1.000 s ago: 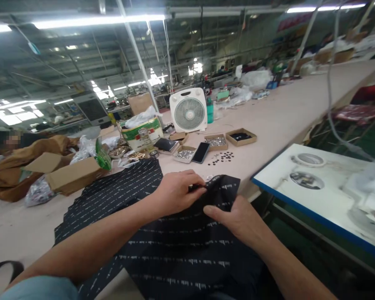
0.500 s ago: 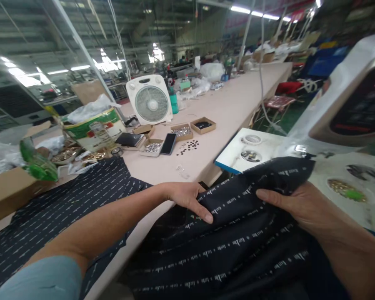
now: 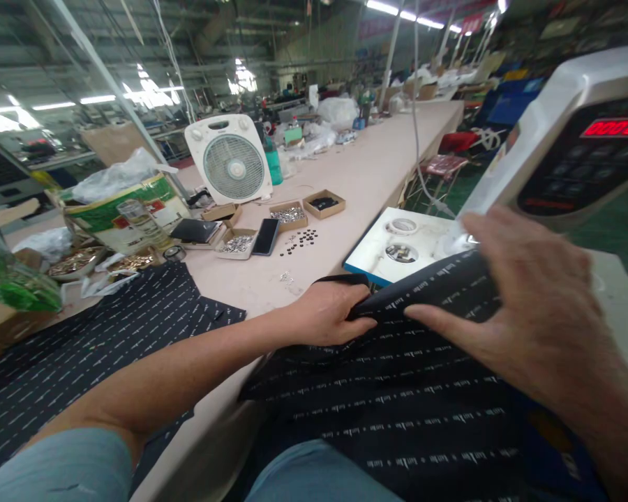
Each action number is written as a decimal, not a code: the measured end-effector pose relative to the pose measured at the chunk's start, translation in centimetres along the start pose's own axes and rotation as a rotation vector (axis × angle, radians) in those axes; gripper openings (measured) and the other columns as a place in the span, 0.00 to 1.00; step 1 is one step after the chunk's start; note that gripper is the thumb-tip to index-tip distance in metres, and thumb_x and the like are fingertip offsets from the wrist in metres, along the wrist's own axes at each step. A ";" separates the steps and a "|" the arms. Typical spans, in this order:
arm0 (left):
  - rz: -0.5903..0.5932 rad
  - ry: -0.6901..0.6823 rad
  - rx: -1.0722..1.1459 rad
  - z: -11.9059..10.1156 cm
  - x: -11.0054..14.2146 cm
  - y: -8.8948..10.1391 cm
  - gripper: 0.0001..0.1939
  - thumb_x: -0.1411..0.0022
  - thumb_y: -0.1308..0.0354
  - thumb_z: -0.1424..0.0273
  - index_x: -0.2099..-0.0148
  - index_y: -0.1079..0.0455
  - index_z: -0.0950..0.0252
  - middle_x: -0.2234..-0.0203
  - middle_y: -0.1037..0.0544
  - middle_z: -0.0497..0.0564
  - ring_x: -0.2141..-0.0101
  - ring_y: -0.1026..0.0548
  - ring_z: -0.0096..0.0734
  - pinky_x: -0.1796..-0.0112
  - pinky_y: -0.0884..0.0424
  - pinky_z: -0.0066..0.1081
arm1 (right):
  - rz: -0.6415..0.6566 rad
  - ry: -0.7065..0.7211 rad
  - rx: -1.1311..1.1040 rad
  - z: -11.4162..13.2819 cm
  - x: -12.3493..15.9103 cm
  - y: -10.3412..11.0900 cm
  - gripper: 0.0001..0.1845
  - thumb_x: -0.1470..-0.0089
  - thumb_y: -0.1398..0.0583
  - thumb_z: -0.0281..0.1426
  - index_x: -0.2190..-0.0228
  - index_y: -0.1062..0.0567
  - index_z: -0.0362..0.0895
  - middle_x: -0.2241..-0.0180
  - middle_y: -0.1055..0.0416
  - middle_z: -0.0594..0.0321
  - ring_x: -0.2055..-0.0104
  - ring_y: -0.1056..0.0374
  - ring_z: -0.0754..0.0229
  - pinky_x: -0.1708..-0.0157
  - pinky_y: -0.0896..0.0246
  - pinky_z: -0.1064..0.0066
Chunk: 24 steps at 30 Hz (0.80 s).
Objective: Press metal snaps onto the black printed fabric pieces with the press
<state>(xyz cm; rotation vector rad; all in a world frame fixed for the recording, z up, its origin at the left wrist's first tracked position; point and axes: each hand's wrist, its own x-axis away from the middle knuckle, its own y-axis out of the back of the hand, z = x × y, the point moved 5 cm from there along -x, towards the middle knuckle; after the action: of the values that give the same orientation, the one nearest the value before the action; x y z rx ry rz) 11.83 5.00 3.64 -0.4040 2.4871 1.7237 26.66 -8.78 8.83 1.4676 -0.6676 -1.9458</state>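
Observation:
A black fabric piece [image 3: 398, 390] printed with rows of small white lettering hangs across my lap and reaches up to the white machine [image 3: 549, 125]. Its upper edge is folded over. My left hand [image 3: 329, 310] grips that edge, thumb on top and fingers curled under. Beside the machine head, my right hand [image 3: 534, 307] is spread, its thumb over the cloth and its fingers raised in front of the machine; motion blurs it slightly. The fabric's far end is hidden behind this hand.
More printed black fabric [image 3: 151, 314] lies on the table at left. Beyond it are a box fan [image 3: 234, 159], a phone [image 3: 266, 237], small boxes of metal parts [image 3: 289, 215], and loose black pieces [image 3: 299, 240]. The machine's white tabletop [image 3: 369, 240] adjoins the table.
My right hand has risen from the fabric toward the machine head and opened. The left hand has shifted slightly along the fabric's edge. The view has turned a little right, showing the red display.

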 end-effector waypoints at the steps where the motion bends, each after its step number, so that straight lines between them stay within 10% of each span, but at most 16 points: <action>1: -0.029 -0.024 -0.032 -0.5 -0.2 0.1 0.12 0.33 0.44 0.60 0.60 0.32 0.64 0.67 0.24 0.53 0.66 0.26 0.36 0.63 0.31 0.35 | 0.104 0.046 -0.017 0.7 0.0 -1.2 0.49 0.55 0.28 0.49 0.35 0.36 0.53 0.35 0.38 0.55 0.33 0.47 0.29 0.31 0.59 0.41; 4: -0.092 -0.045 -0.069 -1.3 -0.5 0.6 0.13 0.34 0.43 0.61 0.54 0.31 0.64 0.62 0.23 0.55 0.60 0.25 0.41 0.57 0.30 0.37 | 0.468 -0.017 -0.128 0.7 1.0 -5.5 0.27 0.51 0.31 0.41 0.49 0.23 0.50 0.54 0.21 0.57 0.50 0.27 0.38 0.46 0.36 0.52; 7: -0.043 -0.069 -0.138 -1.1 -0.5 0.7 0.20 0.38 0.38 0.60 0.48 0.31 0.64 0.58 0.23 0.56 0.55 0.25 0.45 0.53 0.30 0.39 | 0.689 -0.160 -0.299 -0.3 2.4 -8.2 0.11 0.42 0.42 0.37 0.68 0.20 0.49 0.70 0.21 0.64 0.66 0.26 0.52 0.65 0.35 0.66; 14: 0.262 -0.042 -0.242 1.0 0.0 -0.5 0.07 0.38 0.41 0.67 0.61 0.26 0.64 0.67 0.24 0.53 0.66 0.25 0.38 0.64 0.31 0.34 | 0.838 -0.200 -0.482 -0.3 2.4 -8.3 0.10 0.46 0.42 0.36 0.70 0.23 0.45 0.69 0.24 0.62 0.66 0.31 0.54 0.67 0.39 0.67; 24: 0.323 0.176 0.362 1.8 -0.2 -2.6 0.07 0.45 0.44 0.75 0.62 0.29 0.66 0.71 0.26 0.46 0.69 0.29 0.29 0.68 0.36 0.27 | 0.808 -0.313 -0.545 -1.0 3.1 -9.0 0.11 0.46 0.42 0.38 0.71 0.23 0.45 0.73 0.28 0.65 0.68 0.32 0.55 0.70 0.43 0.68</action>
<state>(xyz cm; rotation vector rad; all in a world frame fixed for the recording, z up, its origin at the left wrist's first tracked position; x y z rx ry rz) 12.59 5.86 0.73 -0.1311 3.0541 1.3231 25.53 -4.88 0.16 0.4453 -0.6523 -1.5231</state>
